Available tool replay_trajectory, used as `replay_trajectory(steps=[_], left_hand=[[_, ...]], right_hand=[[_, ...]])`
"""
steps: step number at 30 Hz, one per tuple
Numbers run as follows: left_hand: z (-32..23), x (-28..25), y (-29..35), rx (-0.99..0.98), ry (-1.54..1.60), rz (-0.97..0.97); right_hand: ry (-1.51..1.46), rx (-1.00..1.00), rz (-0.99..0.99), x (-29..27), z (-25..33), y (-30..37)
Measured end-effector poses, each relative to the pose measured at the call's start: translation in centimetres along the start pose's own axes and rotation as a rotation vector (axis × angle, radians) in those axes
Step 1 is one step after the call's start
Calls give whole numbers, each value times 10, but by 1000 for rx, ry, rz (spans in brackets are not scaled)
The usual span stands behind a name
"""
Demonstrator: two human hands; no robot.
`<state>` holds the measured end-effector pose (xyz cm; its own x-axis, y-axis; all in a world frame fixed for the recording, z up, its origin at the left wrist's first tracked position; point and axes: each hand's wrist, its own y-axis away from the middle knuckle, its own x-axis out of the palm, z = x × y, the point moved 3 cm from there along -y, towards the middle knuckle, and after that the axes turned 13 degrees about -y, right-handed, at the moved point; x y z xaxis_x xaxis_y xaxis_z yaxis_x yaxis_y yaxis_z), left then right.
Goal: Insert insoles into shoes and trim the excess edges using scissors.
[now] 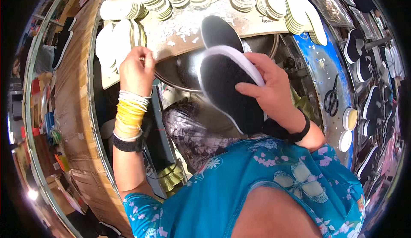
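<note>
R hand (269, 86) grips blk shoe w/ white rim (229, 88) mid-view, nr front edge of worktop (257, 26); thumb on blk face, other fingers mostly hidden behind. 2nd dark sole-shaped pc (217, 30) partly covered by it, can't tell if attached. L hand (138, 68) beside pale insole stacks (124, 34): fingers bent, tips close tog., can't tell if holding anything. Far stacks cut off at top. Scissors (331, 98) at R, in full view.
</note>
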<state>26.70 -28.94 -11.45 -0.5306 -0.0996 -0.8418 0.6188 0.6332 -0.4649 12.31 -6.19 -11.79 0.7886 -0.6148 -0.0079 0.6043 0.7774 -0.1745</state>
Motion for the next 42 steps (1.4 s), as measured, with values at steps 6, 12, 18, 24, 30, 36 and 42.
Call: replay_trajectory(steps=[6,12,18,24,30,36,42], left_hand=[[-64,-20,16,102,412,72],[-80,-33,21,275,140,-44],[-94,-36,27,331,-136,9],[-79,-22,16,231,-4,142],[29,5,16,-206,-127,157],[-30,40,110,-448,1406,948],[-47,13,132,-438,1772,837]], right_hand=[[-236,78,-44,6,-8,-13],[-152,26,-20,13,-10,-14],[-83,-44,8,18,-7,-7],[50,-85,47,16,0,-10],[-571,83,39,6,11,-16],[-1077,239,165,28,-18,-40],[-1084,221,198,34,-24,-39]])
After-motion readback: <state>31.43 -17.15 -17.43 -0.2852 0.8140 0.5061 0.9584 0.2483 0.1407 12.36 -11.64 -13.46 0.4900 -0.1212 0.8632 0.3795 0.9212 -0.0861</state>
